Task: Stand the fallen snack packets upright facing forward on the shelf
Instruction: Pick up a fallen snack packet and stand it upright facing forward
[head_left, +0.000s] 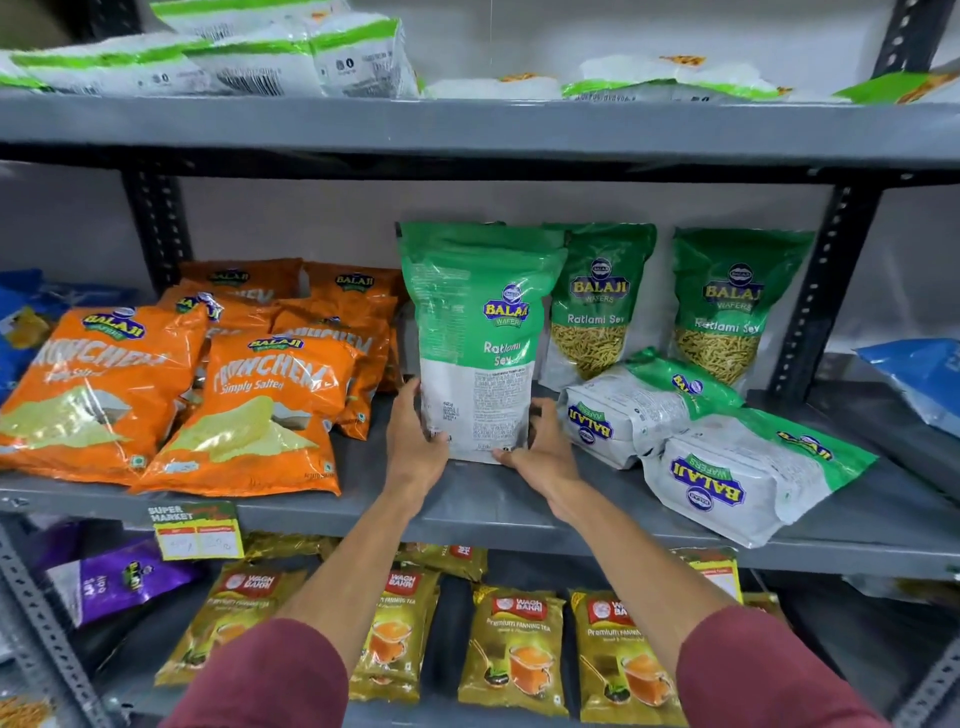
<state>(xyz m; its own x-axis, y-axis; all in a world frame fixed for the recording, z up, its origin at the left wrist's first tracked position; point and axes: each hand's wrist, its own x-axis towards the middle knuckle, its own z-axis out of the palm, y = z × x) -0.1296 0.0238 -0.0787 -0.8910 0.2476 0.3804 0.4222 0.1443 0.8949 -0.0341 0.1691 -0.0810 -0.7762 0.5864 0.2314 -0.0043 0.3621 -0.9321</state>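
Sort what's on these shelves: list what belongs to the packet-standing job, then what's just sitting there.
Job:
- held Ratlami Sev packet, back side showing
- left hand, right hand
- two fallen Ratlami Sev packets
- two upright Ratlami Sev packets

Not part of it:
- orange Crunchem packets
- Wagh Bakri tea packets
- price tag

shop | price tag (199, 535) | stocked metal shelf (467, 519)

Grey metal shelf (395, 514) with orange packets (244, 415), green packets (717, 447).
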